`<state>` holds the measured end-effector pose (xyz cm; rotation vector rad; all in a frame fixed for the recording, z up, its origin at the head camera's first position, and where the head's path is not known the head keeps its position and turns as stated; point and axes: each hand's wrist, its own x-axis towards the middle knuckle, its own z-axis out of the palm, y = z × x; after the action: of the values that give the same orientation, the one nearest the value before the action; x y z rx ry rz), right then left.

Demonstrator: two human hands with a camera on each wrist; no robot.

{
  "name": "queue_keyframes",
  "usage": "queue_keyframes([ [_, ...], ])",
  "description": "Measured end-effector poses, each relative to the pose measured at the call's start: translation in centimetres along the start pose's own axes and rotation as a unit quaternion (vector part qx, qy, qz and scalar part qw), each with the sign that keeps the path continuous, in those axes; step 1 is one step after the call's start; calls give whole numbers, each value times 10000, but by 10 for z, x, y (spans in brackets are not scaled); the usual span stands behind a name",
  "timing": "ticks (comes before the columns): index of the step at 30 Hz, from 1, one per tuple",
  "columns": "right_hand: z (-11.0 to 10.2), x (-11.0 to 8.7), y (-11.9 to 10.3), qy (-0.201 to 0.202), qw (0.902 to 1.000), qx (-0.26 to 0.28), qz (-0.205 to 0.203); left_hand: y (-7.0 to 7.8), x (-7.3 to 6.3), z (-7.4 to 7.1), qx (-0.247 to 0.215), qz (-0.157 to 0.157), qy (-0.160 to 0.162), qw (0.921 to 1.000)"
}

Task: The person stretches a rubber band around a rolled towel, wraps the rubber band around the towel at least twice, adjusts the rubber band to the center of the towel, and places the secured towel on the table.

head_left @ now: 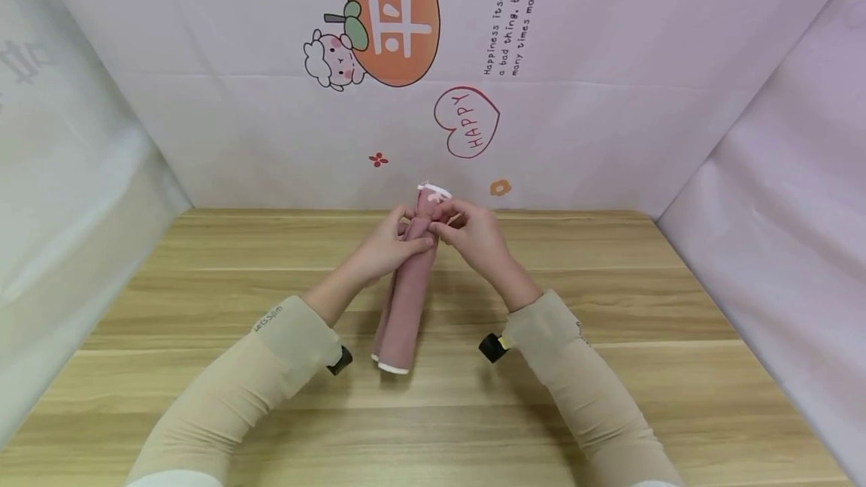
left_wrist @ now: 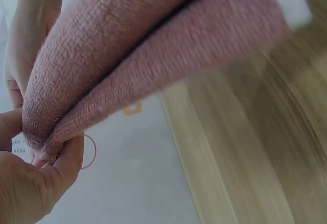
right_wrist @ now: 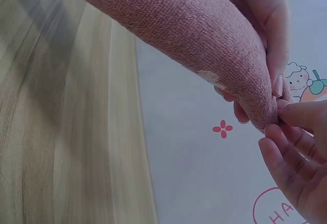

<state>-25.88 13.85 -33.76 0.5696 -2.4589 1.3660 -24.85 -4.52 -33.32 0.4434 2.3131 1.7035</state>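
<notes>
A pink terry towel (head_left: 404, 307) with white edging hangs as a long narrow roll above the table. Near its upper part, where the cloth is drawn in tight, my left hand (head_left: 392, 246) grips it, thumb across the front. From the other side my right hand (head_left: 473, 235) pinches the same narrow part between thumb and fingers. A short end with a white pattern sticks up beyond both hands. In the right wrist view the towel (right_wrist: 194, 35) bends down into the fingertips. The left wrist view shows two layers of the towel (left_wrist: 122, 55) side by side; the gripped cloth is partly hidden.
A wood-grain table (head_left: 433, 434) lies beneath the hands. White cloth walls enclose it; the back cloth (head_left: 271, 141) carries printed fruit, a heart and lettering. Each wrist wears a small black camera, such as the right one's black camera (head_left: 493, 348).
</notes>
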Motion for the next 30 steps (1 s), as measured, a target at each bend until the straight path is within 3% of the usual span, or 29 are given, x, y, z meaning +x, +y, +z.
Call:
queue_keyframes([
  [5, 0, 1, -3, 92, 9999, 41, -3, 0, 2, 2, -481, -217, 11, 9986],
  [12, -4, 4, -7, -76, 9999, 40, 126, 0, 2, 3, -1157, -577, 27, 9916],
  [24, -12, 10, -10, -777, 9961, -411, 87, -6, -3, 9, -1616, -610, 2, 9850],
  [30, -13, 11, -13, -875, 9949, -481, 113, -8, -2, 8, -1862, -643, 17, 9804],
])
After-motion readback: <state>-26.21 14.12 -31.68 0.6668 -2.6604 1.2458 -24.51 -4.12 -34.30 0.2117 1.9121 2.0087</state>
